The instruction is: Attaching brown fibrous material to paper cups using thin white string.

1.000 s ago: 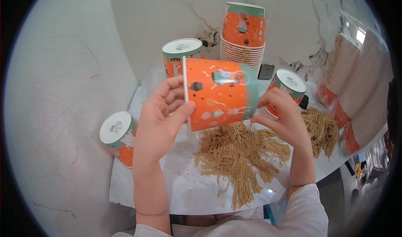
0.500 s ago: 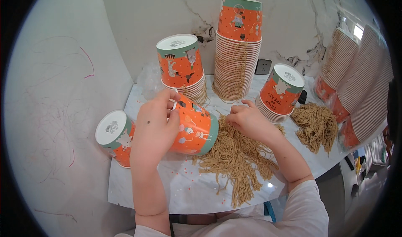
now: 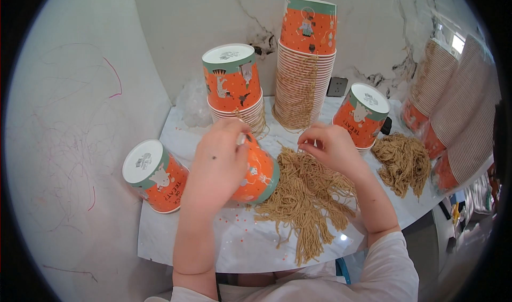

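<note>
My left hand (image 3: 221,160) grips an orange paper bucket (image 3: 258,171) by its rim. The bucket lies tilted on its side, its green-banded base toward the right, and my hand hides much of it. Beside it, a loose heap of tan string (image 3: 304,206) spreads over the table. Above the heap's far end my right hand (image 3: 330,147) is closed in a pinch, with a thin strand of string faintly showing at the fingertips. It is apart from the bucket.
Upside-down buckets stand about: one at left (image 3: 162,182), a shorter stack (image 3: 232,83), a tall stack (image 3: 305,67) and a stack at right (image 3: 361,115). A second string bundle (image 3: 402,160) and plastic-wrapped bucket stacks (image 3: 453,104) are on the right. A wall socket (image 3: 337,87) is behind.
My left hand has moved right and slightly away from me, and the bucket has turned and shifted right with it. My right hand has moved slightly right.
</note>
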{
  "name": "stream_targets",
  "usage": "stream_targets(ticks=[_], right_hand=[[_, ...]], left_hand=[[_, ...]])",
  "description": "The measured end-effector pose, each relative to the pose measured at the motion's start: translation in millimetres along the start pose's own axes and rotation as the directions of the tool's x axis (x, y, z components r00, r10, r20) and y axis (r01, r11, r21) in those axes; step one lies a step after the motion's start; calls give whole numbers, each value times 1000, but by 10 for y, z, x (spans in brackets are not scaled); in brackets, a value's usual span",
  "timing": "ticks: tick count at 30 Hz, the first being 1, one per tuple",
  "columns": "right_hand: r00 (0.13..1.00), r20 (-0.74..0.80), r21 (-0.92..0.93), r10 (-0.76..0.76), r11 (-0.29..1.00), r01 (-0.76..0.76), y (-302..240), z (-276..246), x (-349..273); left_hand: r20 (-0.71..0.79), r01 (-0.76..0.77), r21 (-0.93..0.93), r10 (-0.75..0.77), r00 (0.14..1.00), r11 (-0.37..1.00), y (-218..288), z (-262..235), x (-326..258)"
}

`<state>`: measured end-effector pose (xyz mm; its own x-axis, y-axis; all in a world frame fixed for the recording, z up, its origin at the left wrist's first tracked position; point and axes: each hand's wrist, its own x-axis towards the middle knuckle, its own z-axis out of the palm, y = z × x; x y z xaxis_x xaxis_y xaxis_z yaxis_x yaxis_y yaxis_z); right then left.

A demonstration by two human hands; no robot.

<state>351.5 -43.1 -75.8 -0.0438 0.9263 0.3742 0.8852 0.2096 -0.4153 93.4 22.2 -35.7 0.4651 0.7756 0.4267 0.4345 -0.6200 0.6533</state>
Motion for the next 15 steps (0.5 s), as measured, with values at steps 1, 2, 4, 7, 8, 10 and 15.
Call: stream_targets(ticks=[1,2,4,7,8,10,15], right_hand=[[1000,-1,0,-2,1000,2,-5,-31,-2],[999,-33,127,19,992,-14,-9,-59,-4],[997,-62,253,44,967,-27,-5,-66,-6],[991,-126,433,37,901,21,-50,-43,-31],[995,-63,526,80,850,-35,-111,-67,-52],[994,2,610,114,787,-91,-210,-114,-83],[996,-49,719,68,694,-12,-315,-156,-150]], left_hand=[[-44,-163,87,167,985,983,-18,55,-3],[3,-186,102,187,982,977,-15,88,-13],[69,-255,48,251,966,966,-11,146,-1],[209,-274,-79,284,936,959,1,233,23],[250,-222,-119,246,936,968,39,262,17],[291,-169,-153,208,934,974,69,312,7],[281,-215,-165,254,925,963,85,384,-10]])
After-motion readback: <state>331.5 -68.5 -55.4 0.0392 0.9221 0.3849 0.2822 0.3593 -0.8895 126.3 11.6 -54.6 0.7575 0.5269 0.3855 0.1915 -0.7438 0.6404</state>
